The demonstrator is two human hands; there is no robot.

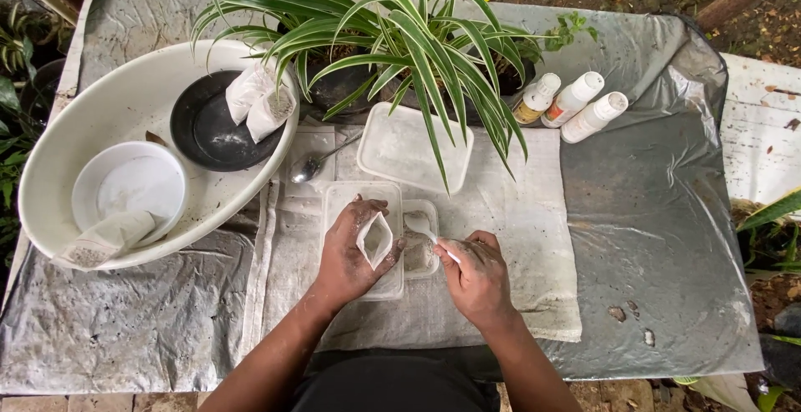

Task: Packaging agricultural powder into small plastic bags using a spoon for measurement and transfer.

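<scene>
- Pouch (375,239): a small white paper pouch with its mouth spread open, which we hold up in our left hand (349,253) over a clear plastic container (364,197) on the cloth.
- Our left hand is clenched around the pouch, thumb on one side and fingers on the other, and both are smeared with soil.
- Our right hand (478,277) pinches the handle of a white plastic spoon (424,227); its bowl points toward the pouch mouth and hangs above a smaller clear tub (421,255) with grey grit in it.
- Beneath both tubs lies a stained white cloth (534,253) spread on a grey plastic sheet (659,237).
- Just beyond we see a clear lid (409,149) and a metal spoon (310,166) lying flat.
- Over them hangs a striped spider plant (392,28) in a dark pot.
- To the right of the plant lie three white bottles (571,99), side by side.
- At the left stands a large white basin (108,103) holding a black dish (209,132), a white bowl (129,187) and more filled pouches (259,99).
</scene>
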